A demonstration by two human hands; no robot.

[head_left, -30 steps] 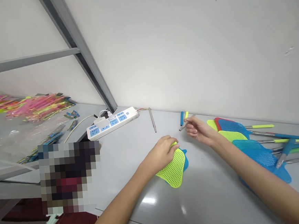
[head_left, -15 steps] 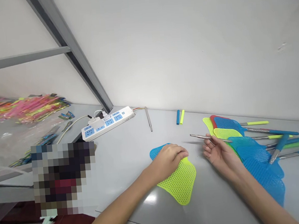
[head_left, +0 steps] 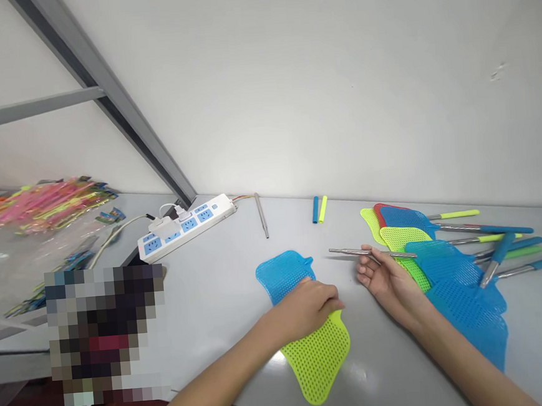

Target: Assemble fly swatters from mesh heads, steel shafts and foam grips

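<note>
My left hand (head_left: 310,307) is closed on the narrow neck of a yellow-green fly swatter head (head_left: 317,359), a perforated plastic paddle whose wide end points towards me. Just beyond that hand lies a blue fly swatter head (head_left: 283,272) on the table, partly covered by my fingers and knuckles. Between thumb and fingers of my right hand (head_left: 387,281) is a thin metal telescopic rod (head_left: 350,252), held roughly level, its narrow end pointing left. The rod and the yellow-green head are apart.
Fly swatters with metal shafts and coloured grips lie heaped at the right (head_left: 466,303). A blue tube (head_left: 315,209), a yellow tube (head_left: 323,209) and another metal rod (head_left: 262,216) are near the wall. A power strip (head_left: 188,228) and bagged colourful items (head_left: 50,205) are leftward.
My left hand has drawn the yellow-green head nearer to me, uncovering more of the blue head. My right hand still holds the rod. The whole view has shifted slightly.
</note>
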